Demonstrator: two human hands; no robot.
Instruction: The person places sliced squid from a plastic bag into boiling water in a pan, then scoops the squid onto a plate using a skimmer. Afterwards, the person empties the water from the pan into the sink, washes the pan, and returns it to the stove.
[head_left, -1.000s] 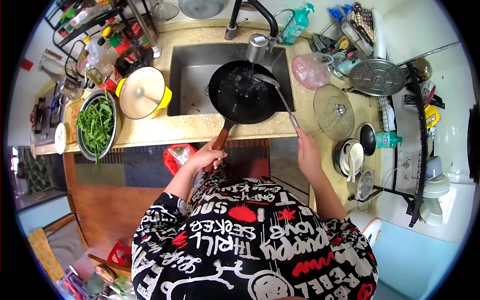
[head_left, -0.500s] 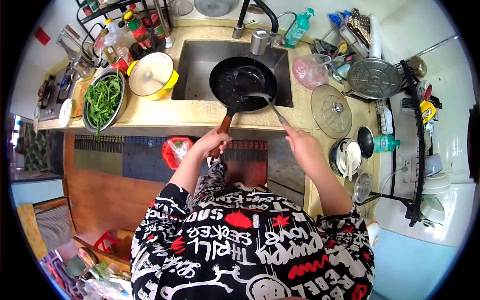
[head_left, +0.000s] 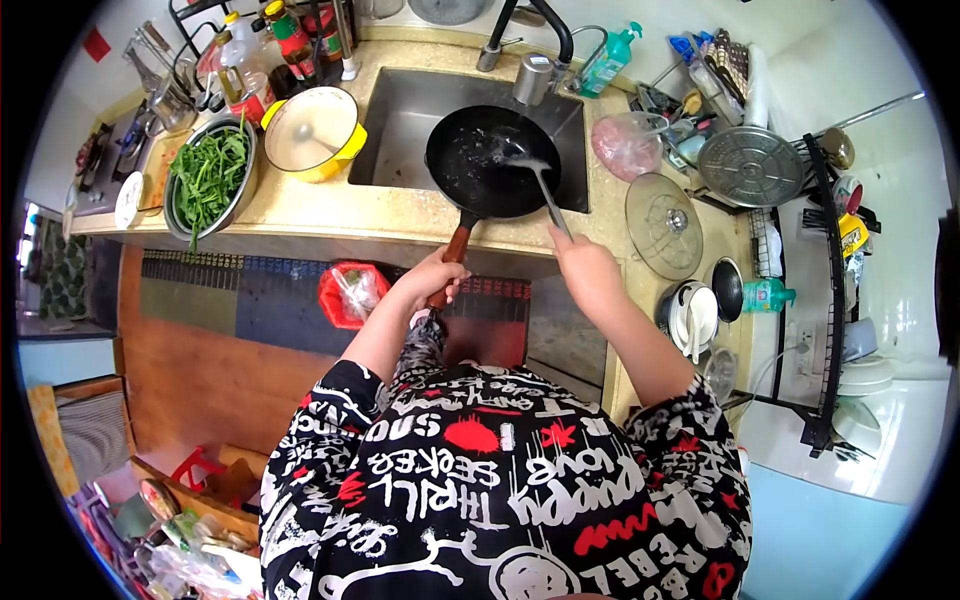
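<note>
A black wok (head_left: 470, 190) with a brown wooden handle rests over the sink (head_left: 400, 155), under the faucet (head_left: 536, 80). Its inside looks wet, with small pale bits or suds. My left hand (head_left: 436, 275) is wrapped round the wooden handle near the counter's front edge. In my right hand (head_left: 586, 268) is the grey handle of a spatula (head_left: 545, 190). The spatula's head lies inside the wok, toward its right side, slightly blurred.
Left of the sink stand a yellow-handled pot (head_left: 312, 172) and a bowl of leafy greens (head_left: 208, 180). To the right are a bag of pinkish meat (head_left: 626, 146), a glass lid (head_left: 664, 225) and stacked bowls (head_left: 692, 315). Sauce bottles (head_left: 290, 45) line the back left.
The spatula head has moved up and to the right inside the wok, its handle now steeper. My left hand keeps its hold on the wok handle. The whole view has shifted slightly.
</note>
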